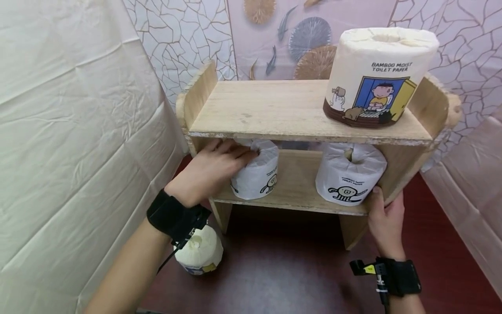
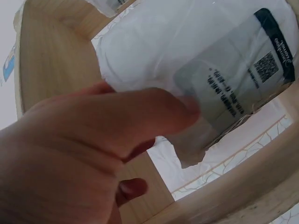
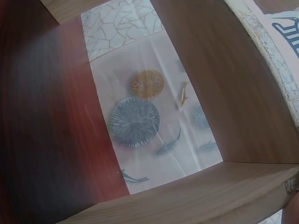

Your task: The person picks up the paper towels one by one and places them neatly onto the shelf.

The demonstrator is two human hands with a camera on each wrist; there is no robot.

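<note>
A white-wrapped toilet paper roll (image 1: 263, 179) stands upright at the left end of the wooden rack's (image 1: 270, 104) lower shelf. My left hand (image 1: 209, 170) grips that roll, its fingers over the top. In the left wrist view, the thumb (image 2: 159, 109) presses on the wrapper near a printed label. A second white roll (image 1: 341, 176) sits at the right end of the same shelf. Beside it, my right hand (image 1: 387, 220) grips the rack's right side, thumb on the inner side near the shelf's front edge. Only a sliver of that hand shows in the right wrist view.
On the top shelf's right end stands a larger cream roll (image 1: 376, 74) with a cartoon print. Another cream roll (image 1: 199, 252) is on the dark red floor (image 1: 270, 274) below my left wrist. Pale cloth (image 1: 90, 144) hangs along the left; patterned sheeting is behind the rack.
</note>
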